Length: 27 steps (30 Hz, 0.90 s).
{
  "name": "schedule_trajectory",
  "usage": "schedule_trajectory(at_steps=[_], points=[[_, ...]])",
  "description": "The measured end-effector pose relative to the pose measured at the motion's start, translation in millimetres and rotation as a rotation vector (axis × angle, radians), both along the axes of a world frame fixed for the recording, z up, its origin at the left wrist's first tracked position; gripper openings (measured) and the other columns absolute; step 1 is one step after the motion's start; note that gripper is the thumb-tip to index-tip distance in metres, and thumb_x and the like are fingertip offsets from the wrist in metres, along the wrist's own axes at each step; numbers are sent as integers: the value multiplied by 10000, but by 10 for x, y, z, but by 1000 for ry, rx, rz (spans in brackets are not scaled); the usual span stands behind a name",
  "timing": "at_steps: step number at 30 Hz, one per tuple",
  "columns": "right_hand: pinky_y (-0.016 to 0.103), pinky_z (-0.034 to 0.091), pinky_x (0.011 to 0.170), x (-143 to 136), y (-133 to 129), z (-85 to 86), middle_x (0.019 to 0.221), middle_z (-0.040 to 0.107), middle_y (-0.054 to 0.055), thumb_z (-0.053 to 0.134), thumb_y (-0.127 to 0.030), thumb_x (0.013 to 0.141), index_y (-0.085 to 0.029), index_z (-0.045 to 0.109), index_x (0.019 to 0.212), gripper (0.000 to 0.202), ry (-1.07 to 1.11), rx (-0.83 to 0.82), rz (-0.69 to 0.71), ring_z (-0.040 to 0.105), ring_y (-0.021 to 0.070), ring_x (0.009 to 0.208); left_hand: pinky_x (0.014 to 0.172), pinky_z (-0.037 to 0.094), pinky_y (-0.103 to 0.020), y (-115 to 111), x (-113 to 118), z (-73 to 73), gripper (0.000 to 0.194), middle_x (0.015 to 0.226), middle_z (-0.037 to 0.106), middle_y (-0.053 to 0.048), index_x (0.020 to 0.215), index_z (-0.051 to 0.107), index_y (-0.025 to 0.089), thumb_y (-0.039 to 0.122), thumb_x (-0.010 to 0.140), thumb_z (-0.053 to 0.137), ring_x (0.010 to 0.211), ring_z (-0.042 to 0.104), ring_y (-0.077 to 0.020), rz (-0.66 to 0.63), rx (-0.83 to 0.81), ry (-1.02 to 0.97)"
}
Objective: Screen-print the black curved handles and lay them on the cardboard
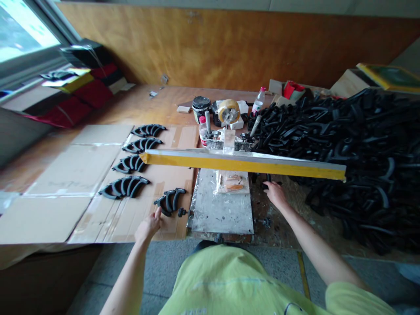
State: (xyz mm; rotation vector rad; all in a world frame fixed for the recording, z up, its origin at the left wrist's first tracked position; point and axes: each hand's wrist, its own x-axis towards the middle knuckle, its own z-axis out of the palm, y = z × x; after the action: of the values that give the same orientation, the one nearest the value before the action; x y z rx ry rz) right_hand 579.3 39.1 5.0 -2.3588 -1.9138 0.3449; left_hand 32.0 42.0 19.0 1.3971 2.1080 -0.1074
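On the cardboard (131,218), my left hand (149,225) has its fingers closed at the near end of a black curved handle (161,204). That piece lies in a short row with a few of its kind. Four-sided gaps aside, several fanned rows of the same handles (124,187) lie farther back. My right hand (276,193) pinches another black curved handle (268,178), partly hidden by the fingers, just right of the metal plate (223,214). A yellow-and-silver bar (243,164) crosses above the plate on a fixture (229,142).
A large heap of black handles (328,131) covers the right side of the table. Behind the bar stand a dark tub (201,107), a tape roll (229,111) and two bottles, one with a pink cap (258,103). Boxes (88,89) sit by the window.
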Motion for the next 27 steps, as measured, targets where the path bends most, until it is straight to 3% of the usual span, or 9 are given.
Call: schedule_trajectory(at_steps=[5, 9, 12, 14, 17, 21, 24, 27], points=[[331, 502, 834, 172, -100, 120, 996, 737, 54, 592, -113, 783, -287, 662, 1215, 470, 58, -113, 78, 682, 226, 894, 650, 442, -328, -8, -47, 153, 430, 642, 647, -77, 875, 638, 206, 517, 878, 340, 674, 652, -256, 142, 9, -48], [365, 490, 846, 125, -4, 225, 1019, 697, 94, 543, -118, 830, -246, 733, 1045, 314, -92, 34, 116, 635, 256, 978, 624, 436, -302, 134, 126, 388, 402, 622, 641, -48, 827, 646, 222, 522, 863, 380, 659, 642, -240, 160, 161, -71], [411, 458, 899, -120, 100, 297, 1093, 655, 135, 617, -194, 831, -189, 709, 1002, 195, -139, 238, 190, 573, 293, 1070, 577, 431, -279, 267, 386, 631, 432, 586, 618, -29, 823, 645, 212, 557, 865, 388, 594, 608, -209, 172, 317, -237], [406, 450, 895, -391, 183, 349, 1048, 669, 130, 618, -221, 855, -178, 664, 1064, 219, -69, 314, 269, 588, 277, 1017, 534, 418, -254, 363, 627, 844, 443, 558, 588, -10, 835, 638, 198, 577, 863, 410, 538, 568, -174, 171, 439, -427], [370, 450, 867, -861, 298, 423, 988, 690, 96, 595, -240, 892, -179, 622, 1117, 235, 73, 331, 427, 608, 241, 931, 485, 386, -213, 523, 1045, 1240, 437, 540, 557, 16, 862, 627, 181, 587, 855, 464, 472, 496, -117, 126, 605, -729], [365, 436, 902, -1332, 364, 492, 1115, 662, 87, 559, -198, 907, -190, 663, 1059, 184, 106, 351, 536, 557, 239, 1047, 483, 398, -191, 720, 1527, 1731, 428, 542, 561, 30, 897, 611, 175, 587, 848, 506, 451, 477, -88, 71, 785, -1072], [383, 449, 891, -1497, 331, 507, 1068, 673, 93, 543, -194, 910, -181, 675, 1096, 228, 65, 347, 518, 549, 252, 1042, 475, 400, -197, 782, 1721, 1911, 471, 516, 550, 21, 867, 633, 161, 594, 873, 449, 445, 483, -93, 53, 807, -1200], [382, 467, 913, -1468, 271, 515, 1047, 690, 93, 576, -217, 894, -161, 667, 1138, 266, 131, 383, 464, 576, 242, 1027, 482, 411, -214, 707, 1742, 1923, 519, 557, 585, 4, 941, 666, 148, 607, 876, 432, 477, 514, -110, 53, 796, -1211]])
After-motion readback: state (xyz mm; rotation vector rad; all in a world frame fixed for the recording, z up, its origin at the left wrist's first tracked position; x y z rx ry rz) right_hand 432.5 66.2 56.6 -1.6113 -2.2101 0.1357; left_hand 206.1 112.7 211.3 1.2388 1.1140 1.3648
